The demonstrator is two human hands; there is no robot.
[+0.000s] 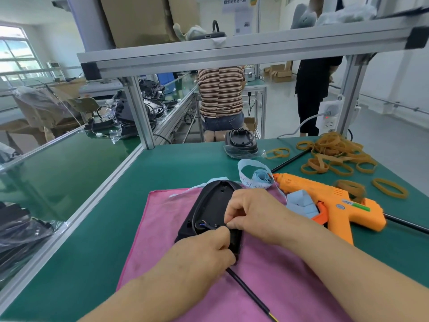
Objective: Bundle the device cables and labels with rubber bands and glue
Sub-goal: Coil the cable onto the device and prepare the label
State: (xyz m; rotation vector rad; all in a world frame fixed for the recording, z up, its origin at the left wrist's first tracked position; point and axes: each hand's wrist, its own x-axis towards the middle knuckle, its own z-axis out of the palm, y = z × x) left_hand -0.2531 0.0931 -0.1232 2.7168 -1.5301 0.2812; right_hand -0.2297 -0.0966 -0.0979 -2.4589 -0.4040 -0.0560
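The hard black oval plastic device (213, 201) lies on the pink cloth (162, 228) on the green desk (185, 163), and the left hand (206, 249) and right hand (253, 210), close together, pinch its thin black cable (246, 288), which looks light and bendy, so hold it near the device.

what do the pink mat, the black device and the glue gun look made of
Pink mat: probably soft cloth, matte, fuzzy nap, hemmed edge. Black device: likely moulded plastic, matte, with screw holes. Glue gun: hard orange plastic, slight sheen.
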